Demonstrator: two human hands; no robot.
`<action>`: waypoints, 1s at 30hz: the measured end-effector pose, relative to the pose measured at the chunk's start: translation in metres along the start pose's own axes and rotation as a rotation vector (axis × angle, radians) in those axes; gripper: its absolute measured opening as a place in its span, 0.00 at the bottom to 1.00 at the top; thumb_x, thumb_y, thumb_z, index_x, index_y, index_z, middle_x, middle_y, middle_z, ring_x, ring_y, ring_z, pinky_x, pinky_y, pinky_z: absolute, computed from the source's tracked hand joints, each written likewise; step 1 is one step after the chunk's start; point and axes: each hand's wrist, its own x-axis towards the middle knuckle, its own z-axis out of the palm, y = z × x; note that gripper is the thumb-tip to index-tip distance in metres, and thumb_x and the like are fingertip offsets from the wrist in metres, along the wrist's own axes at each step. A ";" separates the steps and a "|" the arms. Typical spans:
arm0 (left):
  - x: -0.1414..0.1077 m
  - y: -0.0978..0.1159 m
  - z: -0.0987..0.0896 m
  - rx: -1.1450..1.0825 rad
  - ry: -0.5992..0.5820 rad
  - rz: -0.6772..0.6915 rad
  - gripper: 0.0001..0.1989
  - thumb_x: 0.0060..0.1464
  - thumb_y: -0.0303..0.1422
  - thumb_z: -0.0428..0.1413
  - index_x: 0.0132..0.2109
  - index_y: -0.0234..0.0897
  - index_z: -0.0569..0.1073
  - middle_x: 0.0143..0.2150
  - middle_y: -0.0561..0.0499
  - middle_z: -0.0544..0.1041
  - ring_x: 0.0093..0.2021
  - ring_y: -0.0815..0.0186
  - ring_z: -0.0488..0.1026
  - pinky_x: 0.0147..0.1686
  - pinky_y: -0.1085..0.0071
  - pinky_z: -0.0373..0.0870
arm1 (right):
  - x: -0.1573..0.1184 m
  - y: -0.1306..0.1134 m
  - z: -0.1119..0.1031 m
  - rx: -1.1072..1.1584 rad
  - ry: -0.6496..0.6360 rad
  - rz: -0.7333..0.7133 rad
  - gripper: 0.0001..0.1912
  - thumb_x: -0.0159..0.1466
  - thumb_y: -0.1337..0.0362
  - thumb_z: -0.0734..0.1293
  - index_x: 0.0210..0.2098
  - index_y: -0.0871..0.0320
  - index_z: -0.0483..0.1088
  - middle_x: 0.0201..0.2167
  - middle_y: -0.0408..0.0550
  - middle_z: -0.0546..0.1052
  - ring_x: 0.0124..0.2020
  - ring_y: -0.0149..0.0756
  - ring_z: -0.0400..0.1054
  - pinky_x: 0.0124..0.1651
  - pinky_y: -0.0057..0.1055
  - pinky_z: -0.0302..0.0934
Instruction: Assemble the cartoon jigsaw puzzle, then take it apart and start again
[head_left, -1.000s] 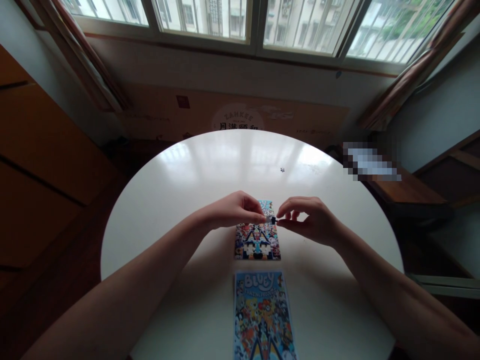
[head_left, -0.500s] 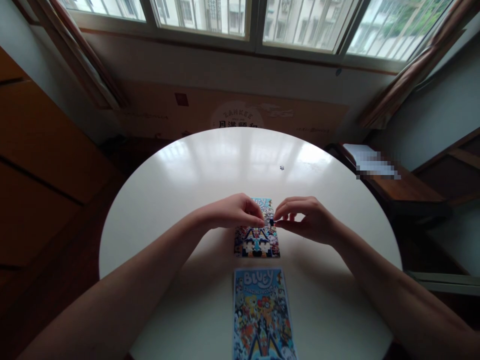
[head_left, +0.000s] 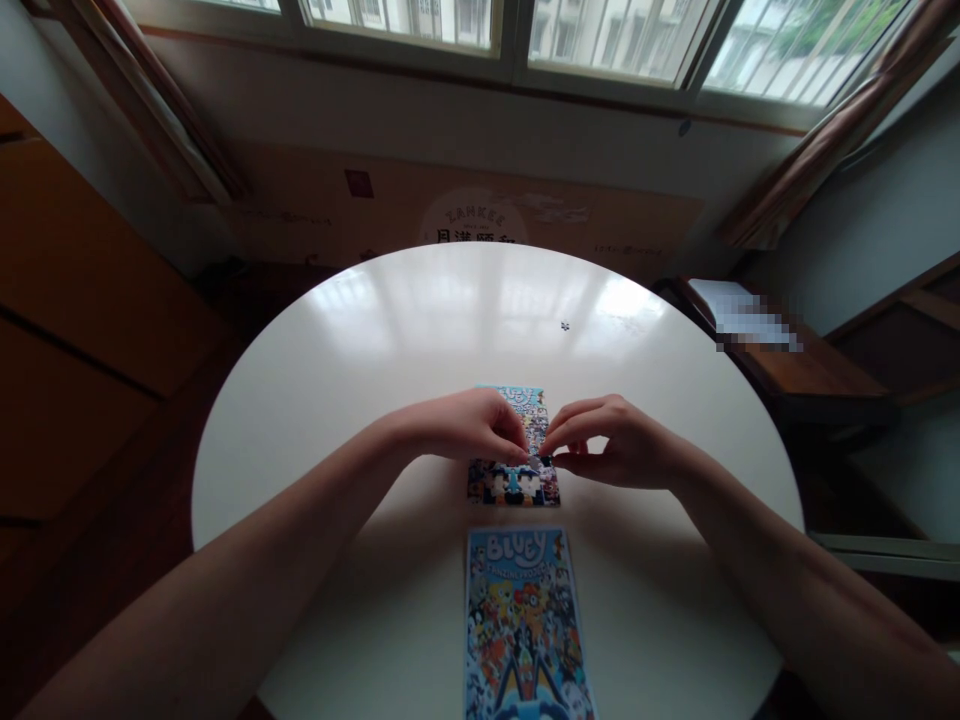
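A colourful jigsaw puzzle (head_left: pixel 517 488) lies on the white round table, with white gaps showing in its lower part. Over its left side, my left hand (head_left: pixel 491 428) is closed in a pinch, with a pale puzzle piece (head_left: pixel 533 462) at its fingertips. My right hand (head_left: pixel 611 443) comes in from the right, thumb and fingers pinched on a small dark puzzle piece (head_left: pixel 547 461) at the puzzle's right edge. The two pieces are very close together; whether they touch is unclear. My left hand hides part of the puzzle's middle.
Nearer me lies a printed picture sheet (head_left: pixel 525 620) titled "BLUEY". A loose puzzle piece (head_left: pixel 565 326) sits farther back on the white table (head_left: pixel 330 390). Beyond the table's right edge stands a wooden bench (head_left: pixel 825 370) with white paper on it.
My right hand has shifted slightly left and down, and both pieces are lower over the puzzle. The camera view has tilted slightly downward.
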 end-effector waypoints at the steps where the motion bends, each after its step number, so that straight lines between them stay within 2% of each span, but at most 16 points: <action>1: 0.000 0.001 0.000 0.011 0.002 0.002 0.12 0.54 0.39 0.60 0.39 0.35 0.82 0.33 0.49 0.80 0.35 0.65 0.73 0.34 0.71 0.64 | 0.000 0.000 0.000 0.006 -0.016 0.001 0.09 0.64 0.70 0.69 0.44 0.59 0.78 0.38 0.49 0.79 0.35 0.27 0.74 0.36 0.23 0.69; 10: -0.005 0.004 -0.001 0.159 0.126 0.091 0.08 0.55 0.33 0.59 0.39 0.38 0.82 0.36 0.50 0.82 0.35 0.67 0.75 0.34 0.72 0.65 | 0.001 -0.001 0.001 0.011 -0.138 0.055 0.09 0.63 0.70 0.69 0.42 0.59 0.79 0.39 0.48 0.79 0.31 0.25 0.70 0.33 0.22 0.66; 17: -0.005 0.001 0.001 0.283 0.105 0.165 0.06 0.54 0.30 0.59 0.38 0.38 0.81 0.34 0.52 0.81 0.32 0.70 0.73 0.32 0.73 0.63 | 0.001 -0.002 0.005 -0.016 -0.187 0.076 0.09 0.63 0.70 0.69 0.42 0.57 0.80 0.39 0.47 0.79 0.33 0.25 0.70 0.33 0.22 0.64; 30: -0.002 -0.004 0.003 0.289 0.099 0.198 0.06 0.51 0.28 0.60 0.36 0.39 0.81 0.33 0.53 0.79 0.31 0.69 0.71 0.31 0.72 0.61 | 0.000 0.004 0.009 -0.062 -0.204 0.079 0.10 0.61 0.71 0.70 0.41 0.56 0.80 0.39 0.46 0.79 0.34 0.27 0.71 0.36 0.25 0.66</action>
